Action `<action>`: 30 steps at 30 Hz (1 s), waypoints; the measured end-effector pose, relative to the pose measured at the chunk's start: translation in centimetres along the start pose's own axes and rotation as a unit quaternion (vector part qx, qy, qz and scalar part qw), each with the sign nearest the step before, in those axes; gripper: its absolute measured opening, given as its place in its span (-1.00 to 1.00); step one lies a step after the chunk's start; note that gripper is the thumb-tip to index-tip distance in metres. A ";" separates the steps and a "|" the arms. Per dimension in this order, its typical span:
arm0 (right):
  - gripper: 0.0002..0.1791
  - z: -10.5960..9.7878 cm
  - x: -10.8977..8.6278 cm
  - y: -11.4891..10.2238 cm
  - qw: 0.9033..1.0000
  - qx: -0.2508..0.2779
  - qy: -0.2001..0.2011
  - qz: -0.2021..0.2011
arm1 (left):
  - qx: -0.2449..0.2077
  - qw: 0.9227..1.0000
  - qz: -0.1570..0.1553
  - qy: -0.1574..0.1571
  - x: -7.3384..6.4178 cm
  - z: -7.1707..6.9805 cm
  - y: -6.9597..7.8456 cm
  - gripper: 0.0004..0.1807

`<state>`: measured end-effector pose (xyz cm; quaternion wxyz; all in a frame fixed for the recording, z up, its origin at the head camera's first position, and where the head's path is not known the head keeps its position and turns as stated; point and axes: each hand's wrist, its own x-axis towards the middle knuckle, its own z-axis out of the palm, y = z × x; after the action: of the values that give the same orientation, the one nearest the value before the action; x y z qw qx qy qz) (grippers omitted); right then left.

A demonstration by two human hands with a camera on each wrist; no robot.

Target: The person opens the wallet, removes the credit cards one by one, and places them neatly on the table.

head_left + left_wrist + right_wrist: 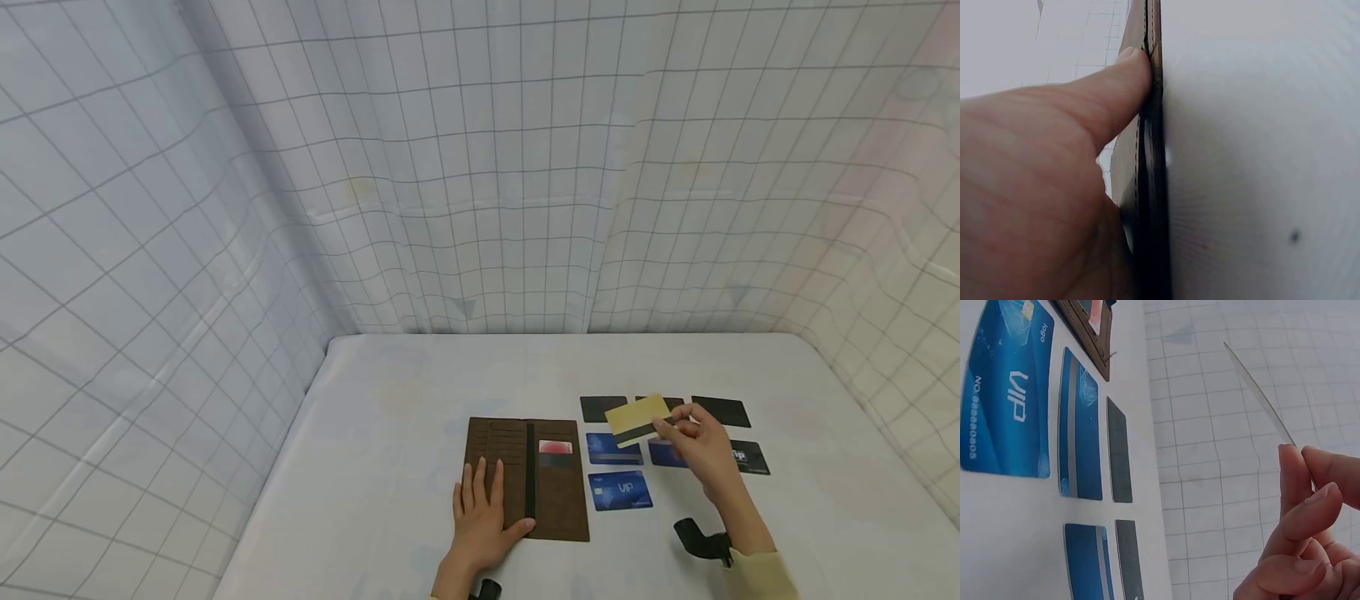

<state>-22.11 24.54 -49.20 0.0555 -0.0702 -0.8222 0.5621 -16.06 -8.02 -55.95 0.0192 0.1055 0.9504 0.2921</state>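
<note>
A brown bifold wallet (558, 504) lies spread on the white table. My left hand (480, 525) rests on its left half with straight, spread fingers, the thumb near the bottom of the dark central strip. One card with a red and white top (556, 448) sticks out of a slot in the right half. My right hand (705, 450) pinches a gold card (637, 414) with a dark stripe by its right end, raised over the laid-out cards. In the right wrist view that card (1266, 403) shows edge-on between thumb and fingers.
Right of the wallet lie a blue VIP card (621, 491), a blue striped card (615, 449), another blue card (666, 454) partly behind the hand, and several dark cards (720, 412). Grid-patterned white curtains (465, 208) surround the table (360, 467).
</note>
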 end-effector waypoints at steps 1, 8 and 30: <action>-0.54 -0.2 -0.2 0.3 1.000 -0.003 0.006 0.002 | 0.000 1.000 0.000 0.000 0.0 0.0 0.0 0.06; -0.52 -1.4 -1.9 2.5 0.999 -0.025 0.032 0.029 | -0.002 1.000 0.001 -0.003 0.1 0.1 -0.1 0.06; -0.54 -3.5 -4.6 5.4 0.989 -0.054 0.031 0.132 | 0.004 1.000 0.004 0.008 0.2 0.3 -0.2 0.06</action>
<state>-16.75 28.85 -53.02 0.0025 -0.1987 -0.8326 0.5171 -16.22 -8.01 -56.30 0.0106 0.1070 0.9511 0.2895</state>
